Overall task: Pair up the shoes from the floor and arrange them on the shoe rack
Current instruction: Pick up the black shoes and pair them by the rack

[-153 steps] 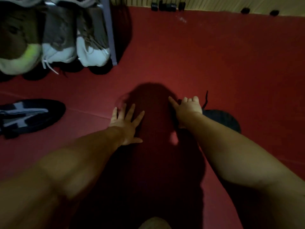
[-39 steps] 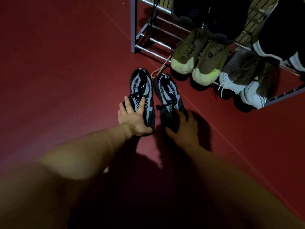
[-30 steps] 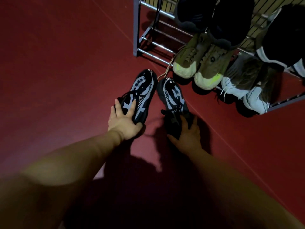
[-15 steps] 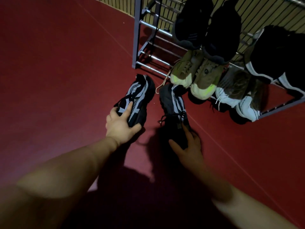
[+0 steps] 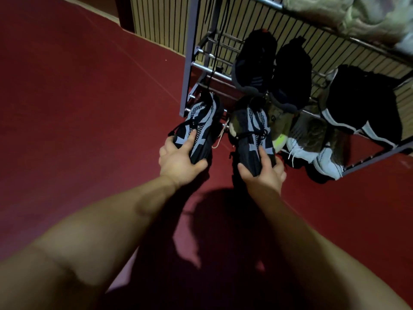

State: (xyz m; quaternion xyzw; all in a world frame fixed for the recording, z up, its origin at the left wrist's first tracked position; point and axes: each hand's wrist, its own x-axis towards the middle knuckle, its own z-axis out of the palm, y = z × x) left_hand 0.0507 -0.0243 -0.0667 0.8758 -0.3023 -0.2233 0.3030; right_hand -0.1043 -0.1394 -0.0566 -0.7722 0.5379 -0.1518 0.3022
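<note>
I hold a pair of black-and-grey mesh sneakers, one in each hand, heels toward me and toes toward the metal shoe rack (image 5: 186, 70). My left hand (image 5: 178, 159) grips the heel of the left sneaker (image 5: 200, 125), whose toe is at the rack's left front post. My right hand (image 5: 264, 171) grips the heel of the right sneaker (image 5: 253, 128), which is lifted in front of the olive-and-yellow shoes (image 5: 279, 124) on the bottom shelf.
On the rack sit two dark shoes (image 5: 272, 70), a black shoe with white stripes (image 5: 362, 104) and brown-and-white sneakers (image 5: 312, 144). Pale shoes (image 5: 348, 12) lie on the top shelf. The floor is red (image 5: 78, 108), with a slatted wall (image 5: 161, 21) behind the rack.
Both sneakers have been raised from the floor and carried forward to the rack's lower left. Five seconds ago my hands were empty on the floor, away from the pair.
</note>
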